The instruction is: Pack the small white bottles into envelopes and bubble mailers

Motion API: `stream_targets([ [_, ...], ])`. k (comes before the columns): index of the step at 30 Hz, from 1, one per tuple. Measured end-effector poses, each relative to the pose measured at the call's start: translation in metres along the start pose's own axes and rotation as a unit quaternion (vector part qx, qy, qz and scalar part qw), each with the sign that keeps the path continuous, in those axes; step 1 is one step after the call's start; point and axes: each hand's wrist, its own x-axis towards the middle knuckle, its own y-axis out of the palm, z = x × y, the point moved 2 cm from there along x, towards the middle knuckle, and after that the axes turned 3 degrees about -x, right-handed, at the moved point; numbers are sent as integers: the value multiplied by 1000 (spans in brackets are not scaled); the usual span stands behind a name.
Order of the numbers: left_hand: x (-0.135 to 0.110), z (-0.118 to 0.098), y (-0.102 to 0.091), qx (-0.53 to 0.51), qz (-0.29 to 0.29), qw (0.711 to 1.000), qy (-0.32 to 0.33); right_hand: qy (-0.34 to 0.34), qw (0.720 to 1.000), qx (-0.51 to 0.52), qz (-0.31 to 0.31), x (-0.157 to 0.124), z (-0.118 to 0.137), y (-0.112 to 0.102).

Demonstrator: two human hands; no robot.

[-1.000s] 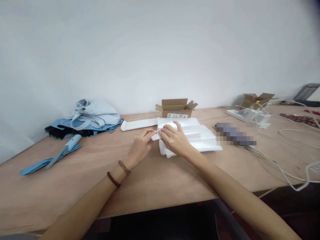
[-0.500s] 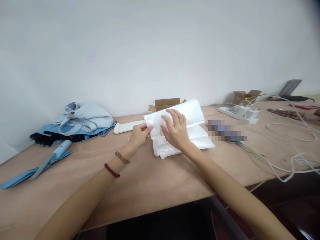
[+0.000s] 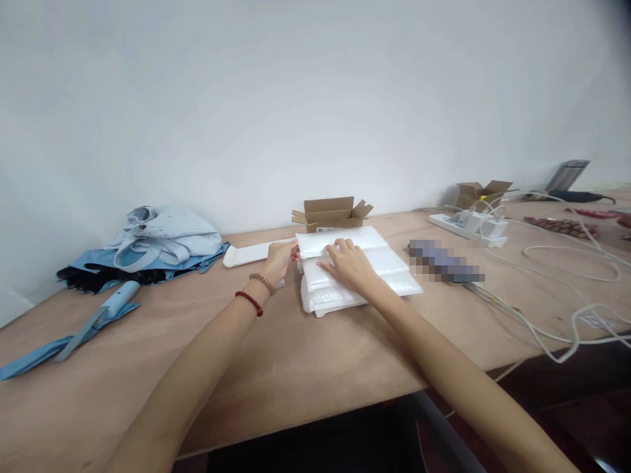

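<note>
Several white padded bubble mailers (image 3: 382,261) lie in an overlapping stack on the wooden table. My left hand (image 3: 280,257) is closed at the left edge of the topmost mailer, pinching its corner between thumb and fingers. On top of the stack rests my right hand (image 3: 351,264), its fingers apart and slightly bent, with the fingertips against the upper mailers. Part of the stack is hidden beneath this hand. A flat white packet (image 3: 251,253) lies just left of the stack, partly covered by my left hand.
Behind the stack stands an open cardboard box (image 3: 329,211). To the left are a light blue cloth bag (image 3: 170,230) and a folded blue umbrella (image 3: 118,299). A pixelated object (image 3: 444,260), a power strip (image 3: 456,226) and loose white cables (image 3: 537,328) occupy the right side.
The top mailer, earlier raised and tilted, has come down flat onto the stack. My right hand has lowered onto it, and the cardboard box behind shows more.
</note>
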Motion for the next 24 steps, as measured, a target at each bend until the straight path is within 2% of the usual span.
stream_targets([
  [3, 9, 2, -21, 88, -42, 995, 31, 9, 1000, -9, 15, 0, -3, 4],
  [6, 21, 4, -60, 215, -78, 971, 63, 4, 1000, -10, 6, 0, -1, 4],
  [9, 32, 8, -101, 336, -68, 934, 101, -4, 1000, -9, -1, -1, 2, 2],
  [12, 39, 16, -129, 430, -31, 896, 110, -6, 1000, -6, 0, -2, 5, 0],
  [16, 41, 30, -139, 520, -1, 847, 105, -7, 1000, 2, 5, -2, 9, -2],
  [20, 41, 34, -131, 588, -10, 804, 92, -7, 1000, 10, 15, -2, 10, -3],
  [24, 38, 27, -126, 633, -2, 767, 104, -11, 999, 17, 29, -2, 10, -5],
])
